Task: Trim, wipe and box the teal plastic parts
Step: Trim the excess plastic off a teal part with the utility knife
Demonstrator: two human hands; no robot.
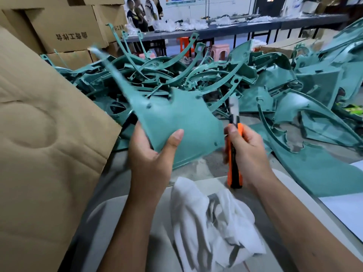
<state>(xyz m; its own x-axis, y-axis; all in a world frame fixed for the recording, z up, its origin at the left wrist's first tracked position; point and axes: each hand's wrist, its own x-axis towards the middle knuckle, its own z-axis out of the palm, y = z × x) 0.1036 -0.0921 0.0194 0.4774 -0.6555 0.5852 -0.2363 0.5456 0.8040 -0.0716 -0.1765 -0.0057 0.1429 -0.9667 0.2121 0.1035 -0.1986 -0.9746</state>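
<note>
My left hand (155, 154) grips the lower edge of a teal plastic part (176, 116), a flat panel with a long curved arm that rises up and to the left. My right hand (247, 154) grips an orange and black utility knife (233, 161) with its blade pointing up, just to the right of the panel's right edge. A white cloth (212, 222) lies crumpled on the grey table (117, 222) below both hands.
A big heap of teal parts (216, 75) fills the table beyond my hands and to the right. A large open cardboard box flap (45, 144) stands at the left, with stacked cartons (68, 30) behind. People stand by a long bench (235, 26) at the back.
</note>
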